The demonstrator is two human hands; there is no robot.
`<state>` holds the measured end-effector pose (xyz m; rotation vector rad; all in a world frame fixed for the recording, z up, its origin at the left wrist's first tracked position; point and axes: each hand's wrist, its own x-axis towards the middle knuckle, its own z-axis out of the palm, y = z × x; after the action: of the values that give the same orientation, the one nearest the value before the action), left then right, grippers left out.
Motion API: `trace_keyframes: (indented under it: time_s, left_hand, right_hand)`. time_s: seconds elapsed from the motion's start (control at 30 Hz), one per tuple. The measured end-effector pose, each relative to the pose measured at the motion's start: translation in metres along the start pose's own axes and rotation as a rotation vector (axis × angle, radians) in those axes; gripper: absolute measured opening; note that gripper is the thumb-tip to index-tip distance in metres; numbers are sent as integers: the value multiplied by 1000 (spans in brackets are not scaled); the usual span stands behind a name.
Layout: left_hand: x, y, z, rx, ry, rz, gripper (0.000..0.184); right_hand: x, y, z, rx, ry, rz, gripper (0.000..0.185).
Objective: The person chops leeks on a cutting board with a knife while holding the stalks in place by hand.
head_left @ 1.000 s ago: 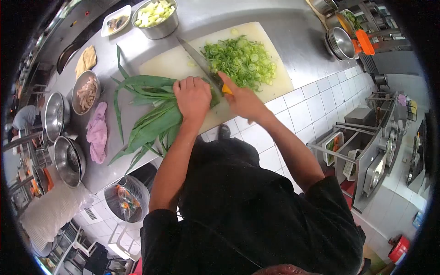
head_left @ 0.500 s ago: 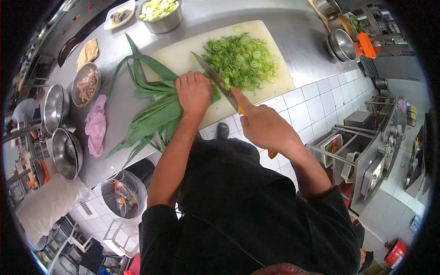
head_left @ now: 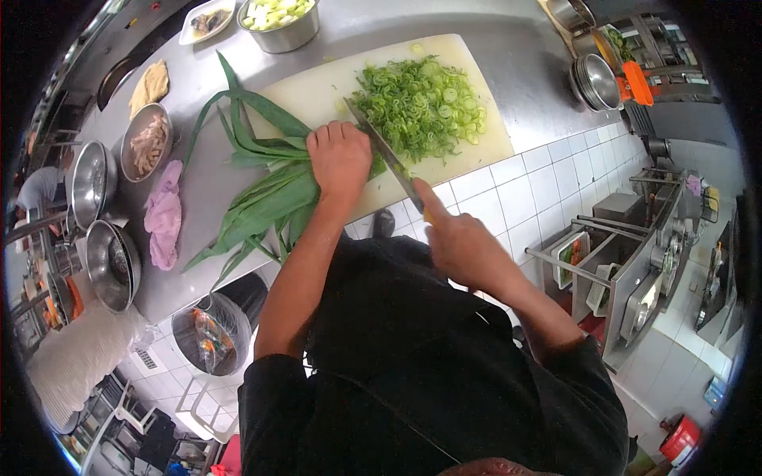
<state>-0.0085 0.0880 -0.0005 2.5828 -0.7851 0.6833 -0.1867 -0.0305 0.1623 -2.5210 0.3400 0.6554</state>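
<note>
My left hand point(head_left: 341, 163) is closed over a bunch of leeks point(head_left: 274, 198), pressing it onto the white cutting board point(head_left: 313, 85). The long green leaves fan out to the left, past the board's edge. In my right hand point(head_left: 468, 250) is a kitchen knife point(head_left: 386, 153), gripped by its yellow handle. Its blade slants up and left, close beside the left fingers at the cut end of the bunch. A heap of sliced green leek point(head_left: 421, 107) lies on the board just right of the blade.
A steel pot of pale chopped pieces point(head_left: 279, 32) and a white dish point(head_left: 208, 21) stand at the back. On the left are a bowl of meat strips point(head_left: 148, 143), a pink cloth point(head_left: 163, 214) and steel bowls point(head_left: 111, 266). A lined bin point(head_left: 210, 337) stands below the counter edge.
My right hand has drawn the knife down and back toward my body, its blade shifting slightly right. My left hand still holds the leeks in nearly the same place.
</note>
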Motion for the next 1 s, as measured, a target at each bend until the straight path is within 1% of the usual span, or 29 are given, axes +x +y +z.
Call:
trace_keyframes:
  time_s: [0.1,0.2,0.3,0.43,0.5,0.63,0.73,0.83,0.93,1.0]
  left_hand:
    - [2,1,1,-2,22,9,13]
    - [1,-1,0,0,32,3,12]
    - [3,1,0,-15,32,13,11]
    - [-3,0,-2,-39,22,0,10]
    - [-3,0,-1,-51,16,-15,10]
    - [-2,1,0,-57,1,-41,11]
    - [-2,1,-2,-55,-1,-31,11]
    - [-2,1,-1,-55,-13,-28,12]
    - [-1,0,-2,-61,-3,-19,12]
    - [-2,0,-2,-65,-2,-14,12]
  right_hand:
    - [35,8,44,62,24,19,76]
    - [75,6,54,102,81,40,84]
    - [110,18,52,144,229,-163,80]
    - [85,-14,-20,159,40,-47,73]
    - [59,-28,-42,124,-51,10,68]
    - [28,-39,-52,85,-109,40,66]
    - [28,-33,-43,54,-59,5,65]
    - [26,-39,-49,146,-122,64,64]
    - [17,-38,-46,177,-117,77,63]
    - [6,-32,-44,140,-102,46,65]
